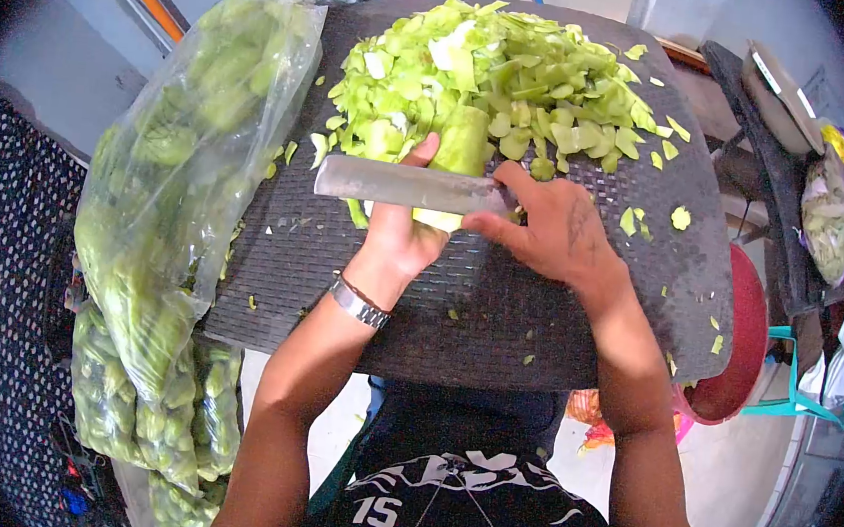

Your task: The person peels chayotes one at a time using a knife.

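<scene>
My right hand (561, 225) is closed round the handle end of a broad-bladed knife (399, 183), whose blade points left. Fingers of my left hand (400, 231) are wrapped round a pale green vegetable (463, 139), and its thumb points up beyond the blade. The knife lies across the vegetable and hides its middle; a cut, whitish part shows below the blade. Just beyond both hands rises a large heap of light green slices and peelings (499, 70). The vegetable's exact kind is hard to tell.
The dark textured table (477, 319) carries scattered green scraps. At its left leans a clear plastic bag of green vegetables (175, 162), above more filled bags (135, 389). A red basin (731, 341) and a teal stool (783, 380) stand at the right.
</scene>
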